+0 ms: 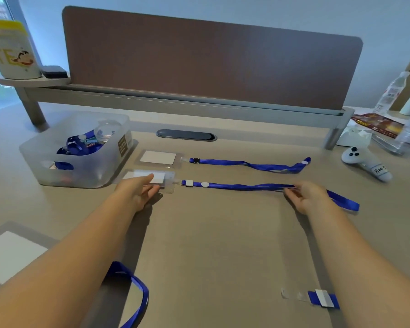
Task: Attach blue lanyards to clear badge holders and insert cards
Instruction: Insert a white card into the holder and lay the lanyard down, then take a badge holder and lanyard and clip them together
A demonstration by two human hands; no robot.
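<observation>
Straight ahead at twelve o'clock, the blue lanyard [242, 186] runs nine to three. My left hand [137, 192] lies flat, fingers straight, on its badge holder [167, 183]; my right hand [305, 197] pinches the strap.

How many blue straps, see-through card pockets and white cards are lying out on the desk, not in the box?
Blue straps: 3
See-through card pockets: 3
White cards: 3
Total: 9
</observation>
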